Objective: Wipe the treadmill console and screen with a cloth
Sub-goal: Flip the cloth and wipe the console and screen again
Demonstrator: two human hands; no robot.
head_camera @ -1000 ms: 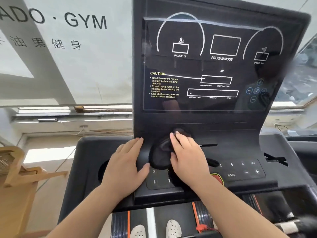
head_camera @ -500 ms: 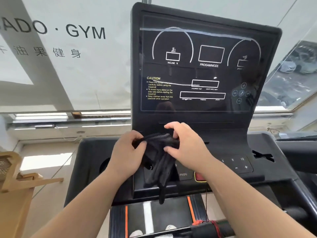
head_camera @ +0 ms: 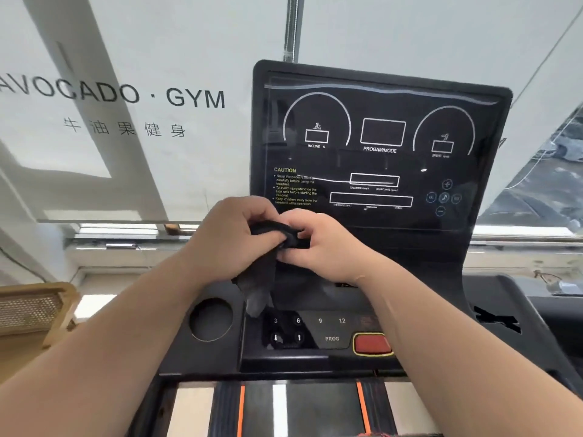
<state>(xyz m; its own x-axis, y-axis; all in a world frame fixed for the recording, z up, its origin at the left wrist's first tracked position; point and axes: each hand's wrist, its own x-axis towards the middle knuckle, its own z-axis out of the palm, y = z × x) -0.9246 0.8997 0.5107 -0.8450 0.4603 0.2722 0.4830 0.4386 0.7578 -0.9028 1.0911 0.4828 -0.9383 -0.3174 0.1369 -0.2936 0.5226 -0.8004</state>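
Upper left of the frame: wall lettering [head_camera: 113, 96] — "AVOCADO · GYM". Lower left edge: wooden rack [head_camera: 34, 313] with mesh panel. Far right: window [head_camera: 542, 184].

The black treadmill console [head_camera: 492, 313] carried a keypad panel [head_camera: 315, 329] at six o'clock, a red button [head_camera: 371, 343] at five o'clock from it, and a round cup well [head_camera: 210, 318] at nine o'clock.

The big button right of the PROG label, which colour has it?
Red, with a yellow border; the head view shows it, below the right forearm.
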